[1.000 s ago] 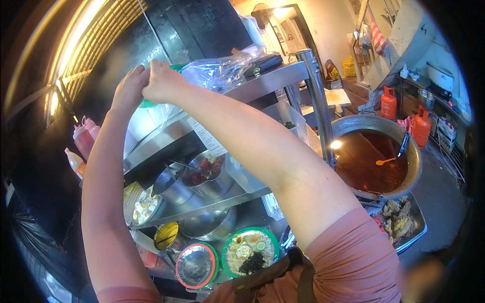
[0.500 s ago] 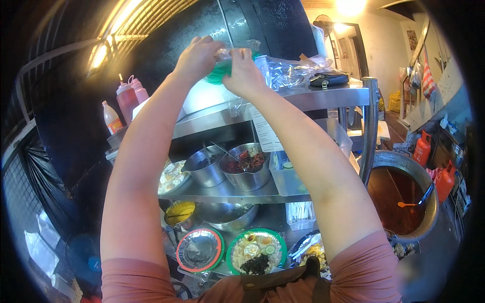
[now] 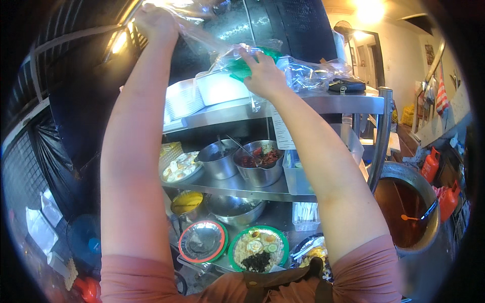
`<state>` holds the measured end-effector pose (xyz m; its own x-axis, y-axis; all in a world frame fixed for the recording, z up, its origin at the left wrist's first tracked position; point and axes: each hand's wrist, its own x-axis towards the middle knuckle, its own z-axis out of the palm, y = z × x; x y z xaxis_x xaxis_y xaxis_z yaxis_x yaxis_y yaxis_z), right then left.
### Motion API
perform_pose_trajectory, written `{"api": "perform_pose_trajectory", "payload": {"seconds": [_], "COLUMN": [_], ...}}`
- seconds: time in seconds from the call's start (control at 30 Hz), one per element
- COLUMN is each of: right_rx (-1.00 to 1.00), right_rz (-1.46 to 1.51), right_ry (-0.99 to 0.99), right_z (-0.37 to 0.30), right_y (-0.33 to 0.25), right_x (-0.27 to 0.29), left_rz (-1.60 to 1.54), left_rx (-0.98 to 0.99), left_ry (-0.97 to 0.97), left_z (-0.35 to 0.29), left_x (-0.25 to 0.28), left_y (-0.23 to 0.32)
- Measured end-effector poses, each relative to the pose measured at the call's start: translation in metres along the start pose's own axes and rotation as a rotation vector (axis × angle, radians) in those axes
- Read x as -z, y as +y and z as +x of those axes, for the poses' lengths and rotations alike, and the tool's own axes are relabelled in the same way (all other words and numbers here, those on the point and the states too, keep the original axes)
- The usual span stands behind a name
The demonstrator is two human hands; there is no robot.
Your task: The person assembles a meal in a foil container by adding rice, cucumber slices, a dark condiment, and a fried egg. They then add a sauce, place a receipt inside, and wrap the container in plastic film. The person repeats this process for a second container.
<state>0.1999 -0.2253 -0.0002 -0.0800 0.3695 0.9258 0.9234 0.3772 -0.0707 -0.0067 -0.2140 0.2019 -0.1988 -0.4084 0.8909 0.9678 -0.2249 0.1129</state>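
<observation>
Raised high at the upper left, my left hand (image 3: pixel 157 24) is closed on a clear plastic bag (image 3: pixel 204 39), which stretches from it down toward the top shelf. My right hand (image 3: pixel 264 74) rests against a bundle of green plastic bags (image 3: pixel 237 67), fingers spread over it. More crumpled clear plastic (image 3: pixel 308 76) lies just right of that hand. Behind and below the bundle stand white foam boxes (image 3: pixel 222 88) and a stack of white containers (image 3: pixel 183 100).
On the middle shelf are fried eggs on a plate (image 3: pixel 181 167) and metal pots (image 3: pixel 258 174) of food. Below sit a plate of rice (image 3: pixel 258 249), an empty red-rimmed plate (image 3: pixel 203 241) and a metal bowl (image 3: pixel 236 216). A large pot of brown liquid (image 3: pixel 399 217) stands at right, near red gas cylinders (image 3: pixel 430 165).
My left hand has moved up and left, away from my right hand, drawing the clear bag out. My right hand has shifted slightly right and down and its fingers have spread.
</observation>
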Motion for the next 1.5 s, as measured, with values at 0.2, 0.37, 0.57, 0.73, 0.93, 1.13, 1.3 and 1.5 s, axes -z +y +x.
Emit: {"api": "perform_pose_trajectory", "payload": {"seconds": [0.2, 0.37, 0.57, 0.73, 0.93, 1.13, 1.3, 1.5], "right_rx": [0.167, 0.381, -0.023, -0.316, -0.363, 0.012, -0.442, -0.435], "right_rz": [0.19, 0.85, 1.42, 1.477, 1.172, 0.798, 1.197, 0.909], "right_ry": [0.477, 0.569, -0.129, -0.333, -0.654, -0.958, -0.928, -0.915], "right_z": [-0.013, -0.024, -0.072, -0.139, -0.222, -0.314, -0.413, -0.463], "right_y": [-0.029, -0.106, -0.153, -0.207, -0.285, -0.347, -0.347, -0.319], "right_x": [0.039, 0.093, 0.156, 0.174, 0.164, 0.167, 0.147, 0.211], "left_rz": [-0.906, -0.91, -1.019, -1.229, -0.961, -1.239, -1.068, -0.896], "left_rx": [0.243, 0.183, 0.555, 0.967, 0.647, 0.792, 1.354, 1.756], "left_ry": [-0.224, -0.429, -0.894, -1.315, -1.778, -1.715, -1.599, -1.267], "left_z": [0.024, -0.019, -0.048, -0.084, -0.18, -0.186, -0.23, -0.279], "left_x": [0.103, 0.193, 0.274, 0.358, 0.46, 0.594, 0.658, 0.705], "left_y": [-0.031, -0.007, -0.067, -0.136, -0.211, -0.163, -0.158, -0.093]}}
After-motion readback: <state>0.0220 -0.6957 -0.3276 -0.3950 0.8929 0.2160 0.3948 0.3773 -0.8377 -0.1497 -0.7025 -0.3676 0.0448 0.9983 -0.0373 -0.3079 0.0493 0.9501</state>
